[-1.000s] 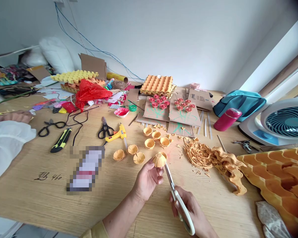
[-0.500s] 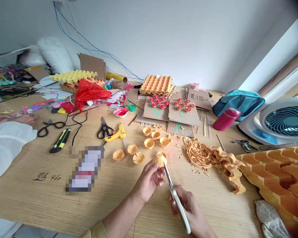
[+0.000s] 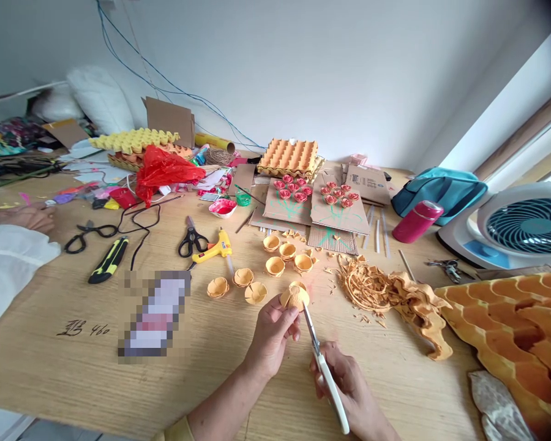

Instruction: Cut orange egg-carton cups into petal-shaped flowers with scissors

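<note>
My left hand (image 3: 275,334) pinches an orange egg-carton cup (image 3: 294,297) between thumb and fingers, its base turned up toward me. My right hand (image 3: 344,380) is closed around the white handles of a pair of scissors (image 3: 320,355). The blade tips meet the cup's right edge. Behind the held piece, several cut cups with petal-like rims, such as one cup (image 3: 275,266), sit on the wooden table (image 3: 202,380). To the right lies a heap of orange carton trimmings (image 3: 367,285), with small scraps scattered beside it.
Left of my hands lie a yellow glue gun (image 3: 217,246), black scissors (image 3: 191,237) and a utility knife (image 3: 109,260). Cardboard with red paper roses (image 3: 294,188) stands behind. A large orange egg tray (image 3: 509,331) borders the right. Another person's hand (image 3: 25,219) rests at far left.
The cup in my left hand has turned slightly, showing more of its rounded base. The scissor tips stay at its right edge. At far left, the other person's hand has shifted left a little.
</note>
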